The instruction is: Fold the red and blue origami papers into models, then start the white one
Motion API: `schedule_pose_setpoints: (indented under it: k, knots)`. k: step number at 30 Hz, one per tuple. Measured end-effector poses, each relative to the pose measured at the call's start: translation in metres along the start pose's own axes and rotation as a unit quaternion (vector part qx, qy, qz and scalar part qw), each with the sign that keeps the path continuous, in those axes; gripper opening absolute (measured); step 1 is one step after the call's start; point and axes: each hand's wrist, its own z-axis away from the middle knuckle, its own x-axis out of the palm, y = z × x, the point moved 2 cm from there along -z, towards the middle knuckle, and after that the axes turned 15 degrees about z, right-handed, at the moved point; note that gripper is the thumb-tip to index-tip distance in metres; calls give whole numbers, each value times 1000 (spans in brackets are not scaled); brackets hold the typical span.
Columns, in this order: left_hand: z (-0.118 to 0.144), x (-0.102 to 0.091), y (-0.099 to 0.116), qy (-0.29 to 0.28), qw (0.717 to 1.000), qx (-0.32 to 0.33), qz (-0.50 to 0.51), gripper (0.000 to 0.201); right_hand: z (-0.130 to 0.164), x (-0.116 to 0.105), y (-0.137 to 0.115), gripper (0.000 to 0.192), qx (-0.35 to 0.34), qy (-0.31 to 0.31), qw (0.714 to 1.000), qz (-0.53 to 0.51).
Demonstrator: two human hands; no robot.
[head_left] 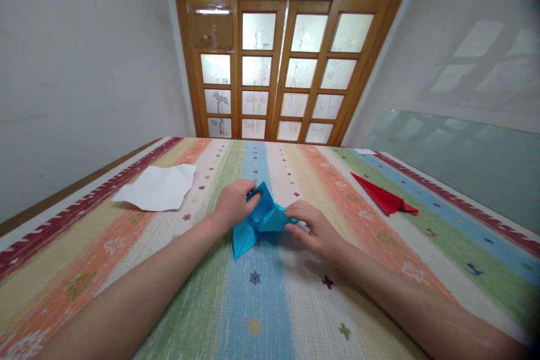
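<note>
Here both hands pinch blue paper

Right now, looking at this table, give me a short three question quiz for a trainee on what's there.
1. True or false: both hands grip the blue paper.
2. Which lies to the right of the hands? A) white paper B) red paper C) scissors
3. Fill in: the white paper lies flat on the striped ____.

Key
1. True: the left hand pinches its upper edge and the right hand its right tip.
2. B, the folded red paper.
3. Cloth.
</note>
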Motion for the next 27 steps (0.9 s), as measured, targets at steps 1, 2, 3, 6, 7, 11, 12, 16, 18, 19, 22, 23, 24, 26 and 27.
schedule_pose_setpoints:
  k: [1, 2, 3, 6, 7, 11, 12, 16, 18, 19, 22, 23, 24, 26, 27]
  knots:
    - [0, 0, 2, -1, 1000, 6, 0, 18, -1, -1, -2, 21, 17, 16, 1000, -7]
    - [1, 0, 4, -4, 1000, 12, -2, 17, -2, -1, -4, 21, 35, 28, 999, -9]
    - [1, 0, 6, -9, 1000, 17, -8, 18, -3, -2, -6, 22, 52, 35, 998, -10]
    - [3, 1, 11, -30, 998, 25, -39, 24, -4, -3, -14, 22, 79, 34, 996, -10]
    - [4, 2, 13, -36, 998, 26, -45, 27, -4, -3, -16, 22, 81, 31, 996, -9]
    - [3, 3, 11, -32, 999, 15, -29, 33, -2, -2, -22, 20, 58, 35, 998, 14]
    - [3, 3, 9, -27, 999, 5, -19, 34, -2, -2, -23, 20, 48, 38, 998, 22]
    - [-4, 2, -11, 15, 993, -87, 76, 38, 0, -4, -23, 16, -2, 47, 998, 43]
    - [-8, 2, -26, 22, 987, -120, 103, 42, 0, -4, -24, 13, -33, 46, 997, 54]
    - [-9, 2, -33, 23, 985, -133, 111, 43, 0, -4, -24, 12, -47, 46, 996, 59]
    - [-13, -1, -55, 25, 975, -175, 131, 42, 0, -3, -25, 9, -83, 49, 993, 70]
    - [-13, -1, -61, 24, 972, -190, 136, 42, 0, -3, -25, 8, -91, 51, 992, 71]
    - [-14, -2, -67, 22, 969, -203, 142, 42, 0, -3, -25, 7, -98, 52, 991, 71]
    - [-14, -4, -75, 17, 962, -226, 153, 42, 0, -2, -26, 6, -107, 51, 991, 70]
    - [-14, -5, -79, 14, 958, -236, 160, 42, 0, -2, -26, 6, -111, 51, 990, 69]
